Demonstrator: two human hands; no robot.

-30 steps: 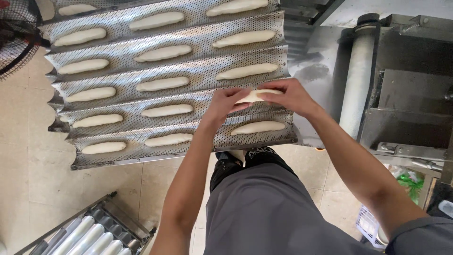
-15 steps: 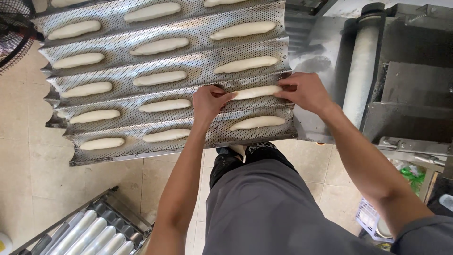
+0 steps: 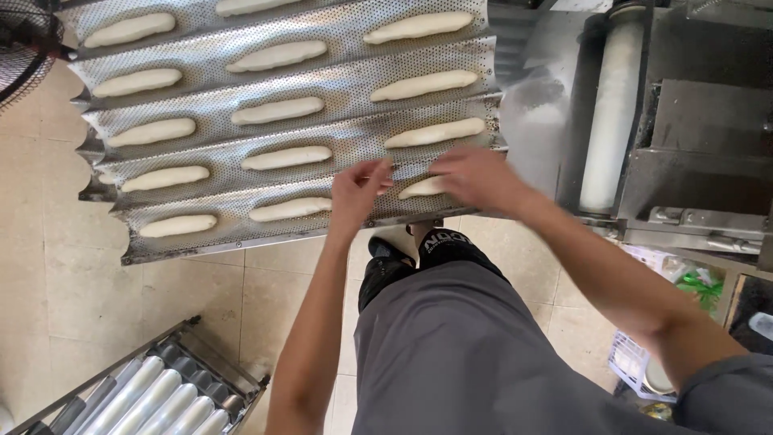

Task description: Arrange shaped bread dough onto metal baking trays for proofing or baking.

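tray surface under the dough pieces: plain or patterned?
Patterned: the silver corrugated tray is perforated all over with fine holes. Shows best in the head view.

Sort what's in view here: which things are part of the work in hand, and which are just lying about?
In use:
- left hand and right hand, over the tray's near row
- dough piece between them
- perforated wavy tray holding rows of shaped dough

Lying about:
- fan
- empty wavy tray on the floor
- dough roller machine
- white basket
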